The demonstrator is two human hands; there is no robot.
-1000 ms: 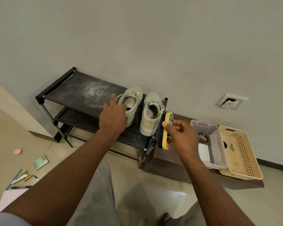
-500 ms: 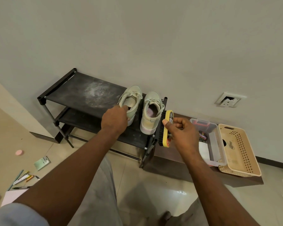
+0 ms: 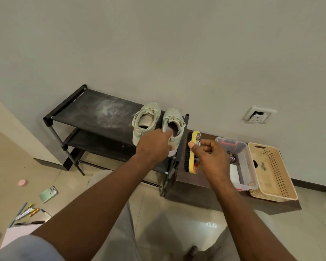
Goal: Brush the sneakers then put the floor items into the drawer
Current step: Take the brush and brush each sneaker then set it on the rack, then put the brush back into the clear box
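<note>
The left hand (image 3: 154, 146) grips the right-side pale canvas sneaker (image 3: 174, 119) by its collar; the right hand (image 3: 212, 159) pinches an oval, yellow-backed, black-bristled brush (image 3: 190, 159).

Left hand (image 3: 154, 146) now at right sneaker (image 3: 174, 117)

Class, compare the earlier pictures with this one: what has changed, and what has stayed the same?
The left hand moved rightward from the left sneaker to the right sneaker and takes hold of it, fingers in its opening. The right hand holds the brush beside the rack as before; both sneakers stay on it.
</note>
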